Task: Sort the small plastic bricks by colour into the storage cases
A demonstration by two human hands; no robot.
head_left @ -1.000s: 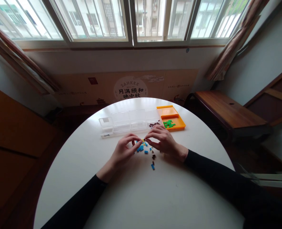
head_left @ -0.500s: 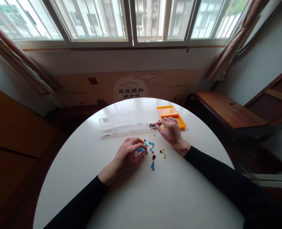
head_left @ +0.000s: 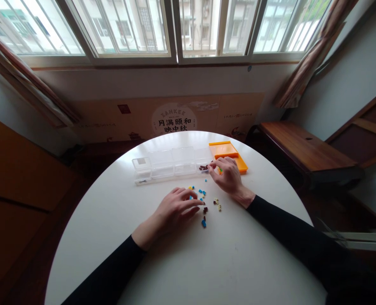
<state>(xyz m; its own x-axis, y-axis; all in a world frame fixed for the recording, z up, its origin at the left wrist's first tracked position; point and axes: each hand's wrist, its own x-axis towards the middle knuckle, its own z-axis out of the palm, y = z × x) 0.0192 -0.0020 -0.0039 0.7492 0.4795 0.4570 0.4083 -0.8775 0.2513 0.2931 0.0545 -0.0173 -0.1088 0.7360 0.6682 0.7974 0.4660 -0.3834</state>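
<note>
A round white table [head_left: 181,262] stands below a wide window [head_left: 175,25]. On it, the left hand [head_left: 175,209] lies flat and loose over blue bricks [head_left: 200,192]; the right hand [head_left: 228,176] pinches at the clear box [head_left: 172,163], its grip's contents too small to tell.

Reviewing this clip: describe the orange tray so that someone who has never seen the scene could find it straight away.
Start at the round white table under the window. Along its far side runs a row of clear plastic boxes; the orange tray sits at the right end of that row, partly behind the right hand. It is the only opaque, brightly coloured container; its neighbours are all see-through.
</note>
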